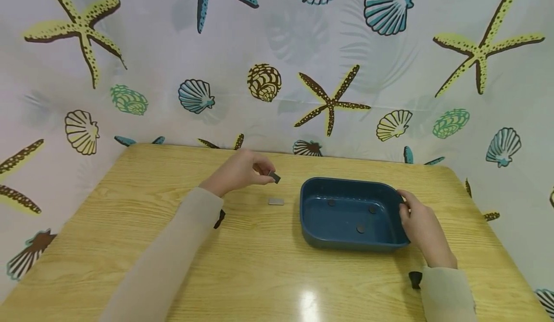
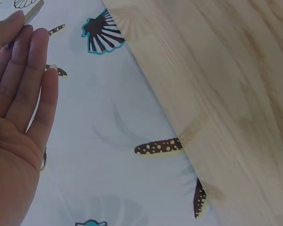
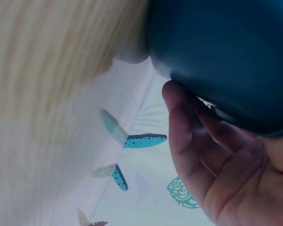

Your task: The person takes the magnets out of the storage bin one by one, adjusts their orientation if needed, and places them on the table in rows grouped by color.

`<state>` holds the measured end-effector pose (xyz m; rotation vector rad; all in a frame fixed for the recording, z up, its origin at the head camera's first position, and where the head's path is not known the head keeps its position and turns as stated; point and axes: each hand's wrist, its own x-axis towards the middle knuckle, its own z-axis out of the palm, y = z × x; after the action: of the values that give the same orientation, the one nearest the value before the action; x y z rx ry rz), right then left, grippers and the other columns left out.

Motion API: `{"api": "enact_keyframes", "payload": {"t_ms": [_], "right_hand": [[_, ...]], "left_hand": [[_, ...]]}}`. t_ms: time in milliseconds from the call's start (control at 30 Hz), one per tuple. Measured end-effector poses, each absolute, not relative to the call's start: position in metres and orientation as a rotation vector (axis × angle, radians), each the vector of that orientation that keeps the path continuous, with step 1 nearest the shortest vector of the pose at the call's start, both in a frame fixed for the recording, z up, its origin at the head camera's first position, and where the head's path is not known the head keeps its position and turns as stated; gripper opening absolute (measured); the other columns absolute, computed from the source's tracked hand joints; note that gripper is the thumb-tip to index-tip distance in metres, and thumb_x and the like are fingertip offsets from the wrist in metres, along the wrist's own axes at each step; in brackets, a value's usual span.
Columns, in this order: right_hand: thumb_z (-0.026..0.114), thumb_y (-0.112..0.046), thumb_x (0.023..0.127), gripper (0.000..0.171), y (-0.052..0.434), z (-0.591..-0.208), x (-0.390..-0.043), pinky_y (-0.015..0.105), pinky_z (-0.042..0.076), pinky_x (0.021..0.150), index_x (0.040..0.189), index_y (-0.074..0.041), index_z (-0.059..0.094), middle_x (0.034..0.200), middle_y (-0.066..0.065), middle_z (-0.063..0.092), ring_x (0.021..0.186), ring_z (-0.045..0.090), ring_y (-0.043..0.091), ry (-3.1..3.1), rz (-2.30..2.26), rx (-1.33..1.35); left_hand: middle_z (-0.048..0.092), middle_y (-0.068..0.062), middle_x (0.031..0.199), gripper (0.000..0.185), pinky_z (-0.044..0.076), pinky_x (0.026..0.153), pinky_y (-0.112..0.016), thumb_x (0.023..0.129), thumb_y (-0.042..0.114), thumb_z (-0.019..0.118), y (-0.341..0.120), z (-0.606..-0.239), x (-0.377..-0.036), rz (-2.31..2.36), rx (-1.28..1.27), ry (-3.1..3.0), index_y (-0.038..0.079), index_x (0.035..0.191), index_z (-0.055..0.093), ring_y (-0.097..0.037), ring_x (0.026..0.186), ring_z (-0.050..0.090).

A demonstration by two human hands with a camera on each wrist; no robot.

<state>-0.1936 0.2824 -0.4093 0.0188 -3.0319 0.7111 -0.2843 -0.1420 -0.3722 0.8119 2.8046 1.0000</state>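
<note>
My left hand (image 1: pixel 244 170) pinches a small, flat, dark grey rectangular piece (image 1: pixel 274 176) between thumb and fingertips, above the table. In the left wrist view the thin edge of this piece (image 2: pixel 34 12) shows at the fingertips. Just below that hand, a similar light grey rectangular piece (image 1: pixel 275 201) lies flat on the wood. To its right stands a dark blue plastic bin (image 1: pixel 346 246) with rounded corners. My right hand (image 1: pixel 419 221) grips the bin's right rim, its fingers curled against the outer wall (image 3: pixel 217 56). Three small dark round spots (image 1: pixel 360 228) show on the bin's floor.
Everything stands on a light wooden table (image 1: pixel 259 278). A white cloth (image 1: pixel 242 47) printed with starfish and shells hangs behind it and along both sides. A small black object (image 1: pixel 415 279) shows by the right cuff, another (image 1: pixel 219 218) by the left wrist.
</note>
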Motion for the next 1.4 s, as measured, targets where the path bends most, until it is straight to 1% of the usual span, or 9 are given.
{"api": "enact_keyframes", "payload": {"t_ms": [133,333,533,633,867,1067,1200,1300,1400], "right_hand": [[0.038,-0.011,0.110,0.046,0.282,-0.409,-0.192,0.031,0.041,0.055,0.155,0.000,0.038,0.104,0.023,0.065,0.059,0.048,0.018,-3.031,0.702,0.021],[0.038,-0.011,0.110,0.046,0.284,-0.408,-0.192,0.030,0.040,0.053,0.155,0.000,0.038,0.094,0.019,0.064,0.057,0.047,0.018,-3.023,0.689,0.034],[0.039,-0.010,0.110,0.046,0.283,-0.409,-0.191,0.031,0.039,0.052,0.155,0.000,0.038,0.090,0.019,0.063,0.056,0.047,0.018,-3.019,0.681,0.034],[0.039,-0.011,0.110,0.047,0.283,-0.409,-0.192,0.030,0.039,0.052,0.155,0.000,0.037,0.092,0.019,0.064,0.056,0.047,0.018,-3.022,0.684,0.035],[0.038,-0.011,0.110,0.047,0.286,-0.408,-0.192,0.031,0.040,0.054,0.155,0.000,0.037,0.108,0.026,0.066,0.059,0.048,0.018,-3.027,0.689,0.023],[0.038,-0.011,0.110,0.046,0.286,-0.410,-0.191,0.031,0.041,0.055,0.155,0.001,0.037,0.113,0.028,0.065,0.060,0.049,0.018,-3.033,0.691,0.030],[0.038,-0.011,0.110,0.046,0.284,-0.410,-0.191,0.031,0.041,0.055,0.155,0.000,0.037,0.111,0.027,0.066,0.060,0.049,0.018,-3.035,0.693,0.021],[0.038,-0.011,0.110,0.046,0.283,-0.411,-0.193,0.031,0.041,0.055,0.155,0.000,0.037,0.101,0.023,0.065,0.059,0.049,0.018,-3.031,0.699,0.015],[0.038,-0.012,0.110,0.046,0.282,-0.411,-0.193,0.031,0.041,0.053,0.155,0.000,0.037,0.094,0.020,0.064,0.058,0.048,0.018,-3.026,0.699,0.018]], "left_hand": [[0.079,-0.001,0.096,0.017,0.060,0.086,-0.038,0.089,0.020,0.083,-0.153,-0.379,-0.282,1.021,0.775,2.816,0.013,0.104,0.080,-0.014,0.088,0.072],[0.079,-0.002,0.093,0.015,0.060,0.084,-0.038,0.088,0.018,0.083,-0.167,-0.387,-0.278,1.039,0.765,2.818,0.012,0.101,0.080,-0.014,0.086,0.071],[0.080,-0.002,0.096,0.018,0.061,0.085,-0.038,0.088,0.020,0.083,-0.178,-0.397,-0.273,1.035,0.691,2.797,0.012,0.104,0.080,-0.013,0.086,0.073],[0.080,-0.002,0.096,0.018,0.061,0.085,-0.038,0.088,0.020,0.083,-0.183,-0.402,-0.272,1.020,0.658,2.787,0.012,0.104,0.080,-0.013,0.087,0.074],[0.079,-0.001,0.096,0.019,0.061,0.083,-0.036,0.087,0.021,0.083,-0.191,-0.411,-0.273,1.016,0.632,2.780,0.012,0.104,0.080,-0.012,0.086,0.073],[0.079,-0.003,0.097,0.018,0.061,0.081,-0.035,0.088,0.020,0.083,-0.202,-0.418,-0.269,1.007,0.596,2.772,0.011,0.104,0.080,-0.012,0.085,0.071],[0.078,-0.003,0.097,0.019,0.060,0.082,-0.035,0.088,0.020,0.083,-0.209,-0.422,-0.268,0.972,0.557,2.756,0.011,0.104,0.080,-0.012,0.086,0.070],[0.078,-0.004,0.097,0.020,0.060,0.081,-0.034,0.089,0.021,0.082,-0.215,-0.425,-0.268,0.908,0.561,2.755,0.009,0.105,0.080,-0.013,0.086,0.069],[0.077,-0.004,0.097,0.020,0.058,0.076,-0.032,0.090,0.021,0.081,-0.221,-0.428,-0.269,0.850,0.554,2.762,0.009,0.106,0.079,-0.013,0.086,0.068]]}}
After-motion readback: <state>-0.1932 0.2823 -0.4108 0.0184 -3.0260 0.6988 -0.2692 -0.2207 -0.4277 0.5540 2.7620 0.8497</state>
